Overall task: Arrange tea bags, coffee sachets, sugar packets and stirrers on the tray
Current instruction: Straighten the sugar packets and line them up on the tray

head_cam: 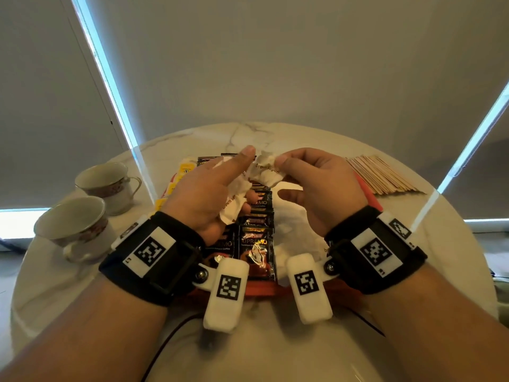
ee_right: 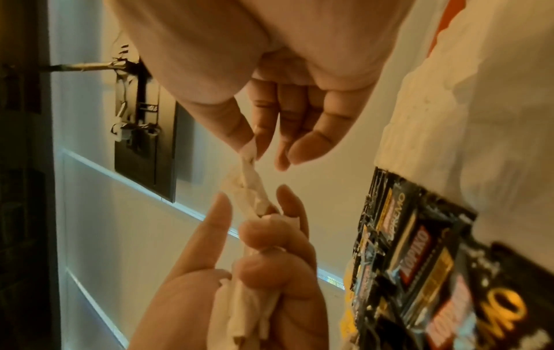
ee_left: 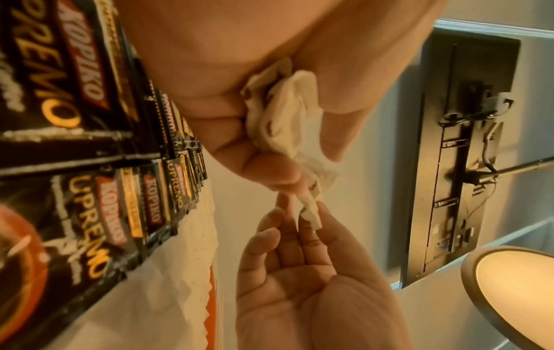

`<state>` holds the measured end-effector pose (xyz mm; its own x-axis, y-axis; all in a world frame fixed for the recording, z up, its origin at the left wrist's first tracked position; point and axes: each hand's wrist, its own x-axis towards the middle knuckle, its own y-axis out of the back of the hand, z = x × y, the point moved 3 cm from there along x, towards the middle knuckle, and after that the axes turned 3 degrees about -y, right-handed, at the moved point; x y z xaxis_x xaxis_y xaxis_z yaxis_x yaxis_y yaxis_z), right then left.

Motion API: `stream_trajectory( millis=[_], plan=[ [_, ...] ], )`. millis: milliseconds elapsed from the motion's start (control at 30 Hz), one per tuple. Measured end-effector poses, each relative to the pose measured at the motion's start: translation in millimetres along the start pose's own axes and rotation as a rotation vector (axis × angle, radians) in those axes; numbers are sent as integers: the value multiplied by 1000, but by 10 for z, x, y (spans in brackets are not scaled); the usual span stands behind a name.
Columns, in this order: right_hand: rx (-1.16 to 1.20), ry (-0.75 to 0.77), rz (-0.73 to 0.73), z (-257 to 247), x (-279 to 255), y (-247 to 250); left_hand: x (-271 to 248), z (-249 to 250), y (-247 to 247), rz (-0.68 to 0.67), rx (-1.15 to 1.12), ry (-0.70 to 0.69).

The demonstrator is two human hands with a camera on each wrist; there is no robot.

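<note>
Nearest us, coffee sachets [head_cam: 256, 244] lie in rows on the tray [head_cam: 261, 290]. Above them our left hand [head_cam: 209, 194] clutches a bunch of sugar packets [head_cam: 234, 199]; our right hand [head_cam: 316, 183] pinches one packet [head_cam: 268, 168]. We should draw it free singly, then lay it flat. Beyond, stirrers [head_cam: 382, 175] wait on the counter [head_cam: 275, 133].

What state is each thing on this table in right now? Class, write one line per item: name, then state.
Left hand: grips a bunch of sugar packets.
Right hand: pinches one sugar packet from the bunch.
Sugar packets: white, crumpled, held above the tray.
Coffee sachets: sealed, lying overlapped in rows on the tray.
Stirrers: piled on the table, right of the tray.
Teacups: two, upright, apparently empty, left of the tray.
</note>
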<state>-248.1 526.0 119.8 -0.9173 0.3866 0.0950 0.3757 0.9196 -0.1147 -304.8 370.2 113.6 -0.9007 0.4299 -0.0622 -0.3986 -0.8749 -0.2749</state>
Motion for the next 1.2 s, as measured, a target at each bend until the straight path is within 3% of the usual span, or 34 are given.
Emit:
stream_trajectory(
  millis=[133,233,367,533,667,733,800,900,1067,1200],
  plan=[
    [2,14,-32,-14,-26,-44,-35,-1,-12,-74,65,-93],
    [30,3,-54,1,-45,-48,-20,-9,2,-30,83,-138],
    [15,-73,-190,35,-85,-66,0,18,44,31,86,-165],
    [-67,-135,-190,10,-78,-6,14,15,48,96,13,-128],
    [-165,-175,-89,-17,-92,107,9,39,53,118,-6,-127],
    [-177,-100,13,-90,-76,197,3,49,52,118,2,-127],
    [-192,-54,19,-164,-83,217,-14,42,29,97,11,-134],
    [-246,-112,-90,-183,-181,115,-43,-3,-54,29,63,-117],
    [-391,-173,67,-138,-371,506,-34,-30,-56,-8,95,-96],
    [-495,-357,134,-21,-559,881,10,-17,5,10,48,-79]
  ],
)
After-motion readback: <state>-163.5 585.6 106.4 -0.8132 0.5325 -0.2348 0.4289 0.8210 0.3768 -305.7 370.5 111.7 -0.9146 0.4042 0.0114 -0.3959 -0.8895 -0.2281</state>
